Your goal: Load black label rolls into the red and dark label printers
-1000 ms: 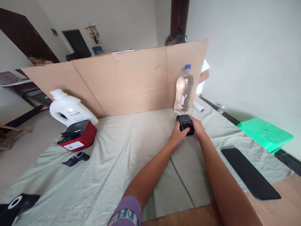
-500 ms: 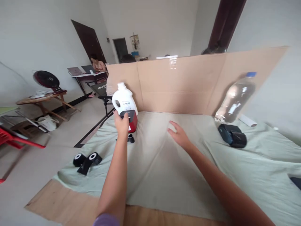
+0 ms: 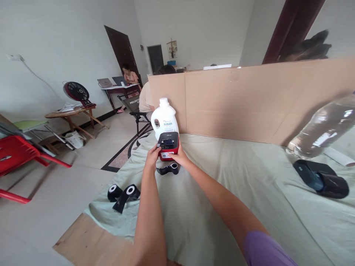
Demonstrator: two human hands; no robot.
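Note:
A small red-and-black box-shaped device, which looks like a label printer (image 3: 168, 142), stands on the green cloth with a white label on its near face. My left hand (image 3: 152, 157) grips its left side, and my right hand (image 3: 179, 155) holds its right side and lower front. Right behind it stands a white jug (image 3: 164, 116) with a handle and a cap. Just in front of the device lies a short black roll with a loose strip (image 3: 168, 169). Nearer me on the left are two more black rolls with white cores, a small one (image 3: 114, 193) and one with a strip hanging off (image 3: 129, 194).
A cardboard panel (image 3: 235, 103) borders the cloth (image 3: 222, 184) at the back. On the right are a large clear bottle (image 3: 321, 123), a dark object (image 3: 320, 179) and a white tube (image 3: 340, 156). A red chair (image 3: 24, 155) and a fan (image 3: 77, 91) stand left; a person sits farther back.
My right hand has moved left from over the cloth onto the device. My left hand has shifted down to its left side. The view has turned right.

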